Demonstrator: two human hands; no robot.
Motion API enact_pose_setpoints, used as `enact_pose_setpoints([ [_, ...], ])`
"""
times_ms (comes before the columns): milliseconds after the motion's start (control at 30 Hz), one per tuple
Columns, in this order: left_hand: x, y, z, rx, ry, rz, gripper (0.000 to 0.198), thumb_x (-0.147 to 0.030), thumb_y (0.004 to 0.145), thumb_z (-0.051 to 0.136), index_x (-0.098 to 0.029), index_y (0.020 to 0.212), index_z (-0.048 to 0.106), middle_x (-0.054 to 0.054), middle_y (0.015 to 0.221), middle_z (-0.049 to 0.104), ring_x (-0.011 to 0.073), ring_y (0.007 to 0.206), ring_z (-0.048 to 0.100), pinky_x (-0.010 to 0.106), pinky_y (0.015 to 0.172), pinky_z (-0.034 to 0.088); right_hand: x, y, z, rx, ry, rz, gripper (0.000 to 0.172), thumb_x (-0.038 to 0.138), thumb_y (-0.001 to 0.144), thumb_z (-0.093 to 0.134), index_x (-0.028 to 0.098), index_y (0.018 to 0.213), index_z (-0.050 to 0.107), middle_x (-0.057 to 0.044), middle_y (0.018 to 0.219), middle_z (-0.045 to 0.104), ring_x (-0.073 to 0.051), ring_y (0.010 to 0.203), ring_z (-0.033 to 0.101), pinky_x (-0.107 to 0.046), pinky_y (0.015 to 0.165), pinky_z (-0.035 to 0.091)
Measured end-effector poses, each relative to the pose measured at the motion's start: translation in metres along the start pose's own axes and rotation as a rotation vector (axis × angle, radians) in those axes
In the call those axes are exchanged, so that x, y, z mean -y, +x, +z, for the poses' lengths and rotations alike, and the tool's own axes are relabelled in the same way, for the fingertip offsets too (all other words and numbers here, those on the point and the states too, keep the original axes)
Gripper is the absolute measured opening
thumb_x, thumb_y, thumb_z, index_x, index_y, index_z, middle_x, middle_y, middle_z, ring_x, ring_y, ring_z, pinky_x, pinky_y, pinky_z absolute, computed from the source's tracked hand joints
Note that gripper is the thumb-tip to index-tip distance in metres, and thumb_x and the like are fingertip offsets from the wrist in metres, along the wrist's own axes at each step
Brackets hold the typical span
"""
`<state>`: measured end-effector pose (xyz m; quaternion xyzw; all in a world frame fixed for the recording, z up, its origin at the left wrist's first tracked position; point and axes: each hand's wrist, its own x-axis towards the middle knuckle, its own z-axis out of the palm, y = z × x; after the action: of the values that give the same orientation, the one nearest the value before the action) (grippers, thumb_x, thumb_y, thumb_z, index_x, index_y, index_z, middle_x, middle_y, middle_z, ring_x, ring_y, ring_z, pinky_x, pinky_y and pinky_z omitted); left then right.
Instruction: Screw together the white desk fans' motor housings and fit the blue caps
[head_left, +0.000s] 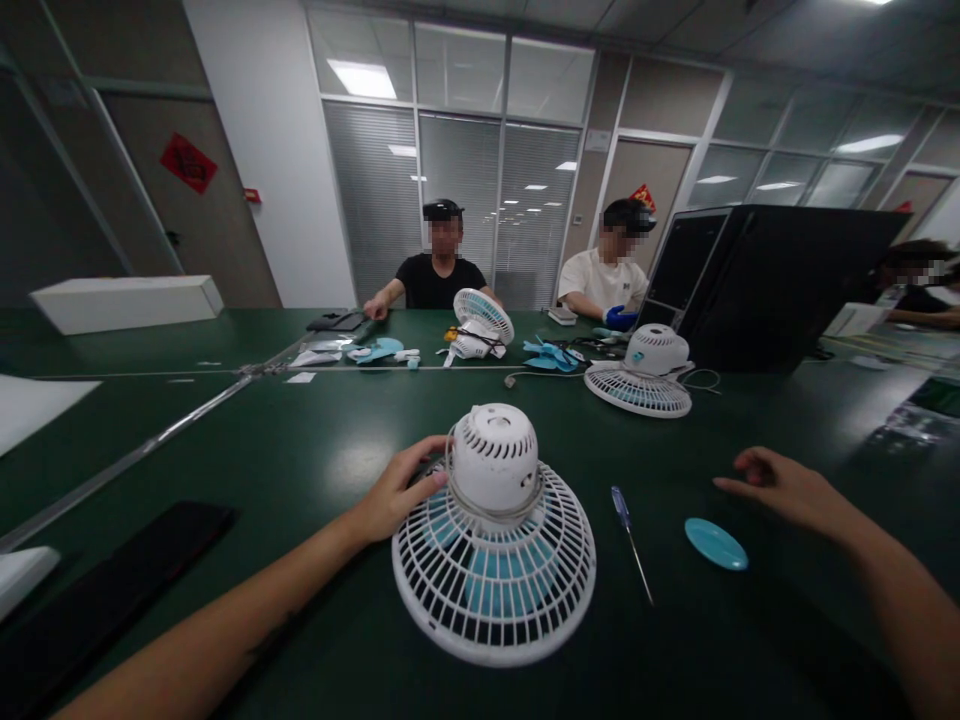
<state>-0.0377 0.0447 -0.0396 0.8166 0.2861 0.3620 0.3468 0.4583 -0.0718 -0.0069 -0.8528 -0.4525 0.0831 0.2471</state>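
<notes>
A white fan (499,460) lies cage-down on the green table, its motor housing on top with a cord wound round the base. Blue blades show through the cage. My left hand (405,490) is at the left side of the housing, thumb and fingers apart, the fingertips partly hidden behind it. Over the table at the right is my right hand (780,485), its fingers curled loosely and nothing seen in them. Below that hand lies a light blue oval piece (716,543). Between it and the fan rests a screwdriver (631,540) with a blue handle.
Across the table (300,430) sit a person in black (442,275) and a person in white (609,270). Two more fans (484,325) (645,372), blue parts (553,355), a big black box (765,285) and a long white box (129,303) stand farther off.
</notes>
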Motion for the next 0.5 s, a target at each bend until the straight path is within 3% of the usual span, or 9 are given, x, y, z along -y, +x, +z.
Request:
enact_pose_setpoints([
  [100, 0.0, 0.0, 0.0, -0.001, -0.001, 0.009, 0.045, -0.045, 0.089, 0.054, -0.021, 0.127, 0.059, 0.01, 0.13, 0.064, 0.0311, 0.119, 0.057, 0.042, 0.1, 0.046, -0.006, 0.002, -0.004, -0.047, 0.044, 0.062, 0.033, 0.04, 0.061, 0.084, 0.022, 0.079, 0.063, -0.005, 0.073, 0.062, -0.024, 0.07, 0.06, -0.038, 0.066, 0.046],
  [200, 0.001, 0.0, 0.0, 0.003, -0.006, 0.02, 0.045, -0.045, 0.089, 0.054, -0.02, 0.127, 0.059, 0.01, 0.129, 0.064, 0.0303, 0.116, 0.058, 0.041, 0.1, 0.046, -0.008, 0.004, -0.004, 0.042, 0.106, 0.087, 0.035, 0.038, 0.056, 0.086, 0.021, 0.081, 0.069, -0.006, 0.075, 0.065, -0.026, 0.073, 0.062, -0.038, 0.066, 0.047],
  [333, 0.0, 0.001, -0.001, 0.01, -0.021, 0.031, 0.044, -0.044, 0.089, 0.054, -0.02, 0.125, 0.059, 0.01, 0.127, 0.065, 0.0296, 0.115, 0.059, 0.04, 0.099, 0.046, -0.003, 0.004, 0.005, 0.125, 0.144, -0.002, 0.039, 0.038, 0.059, 0.085, 0.018, 0.091, 0.073, -0.007, 0.079, 0.068, -0.024, 0.07, 0.061, -0.036, 0.065, 0.047],
  [500, -0.001, 0.001, -0.001, -0.001, -0.032, 0.019, 0.046, -0.045, 0.088, 0.055, -0.02, 0.126, 0.059, 0.011, 0.127, 0.065, 0.0314, 0.115, 0.059, 0.041, 0.099, 0.046, 0.008, 0.001, 0.011, 0.074, -0.005, -0.111, 0.013, 0.032, 0.073, 0.077, 0.02, 0.077, 0.075, -0.006, 0.076, 0.069, -0.024, 0.075, 0.062, -0.036, 0.071, 0.046],
])
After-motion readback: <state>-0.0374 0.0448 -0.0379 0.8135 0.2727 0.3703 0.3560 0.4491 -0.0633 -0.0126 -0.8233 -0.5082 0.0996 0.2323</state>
